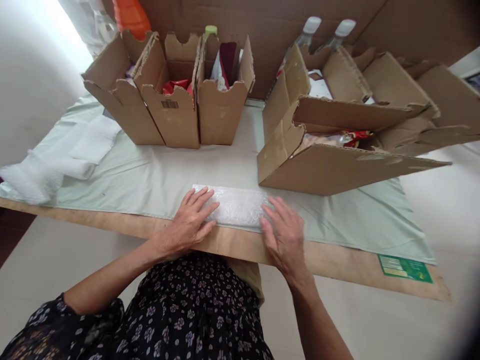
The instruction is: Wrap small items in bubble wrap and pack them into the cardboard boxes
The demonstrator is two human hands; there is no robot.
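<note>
A flat, folded piece of bubble wrap (pixel 240 206) lies at the table's front edge, its long side running left to right. On its left end rests my left hand (pixel 193 217), fingers stretched out and spread. My right hand (pixel 284 230) touches the right end with its fingers apart and slightly bent. Neither hand grips the wrap. Whether anything lies inside the folded wrap cannot be made out.
Cardboard boxes (pixel 170 117) with packets stand at the back left. More cardboard boxes (pixel 318 170) fill the right side, with bottles (pixel 311 25) behind. Loose bubble wrap (pixel 41 175) lies at left. A pale cloth (pixel 150 170) covers the wooden table (pixel 240 242).
</note>
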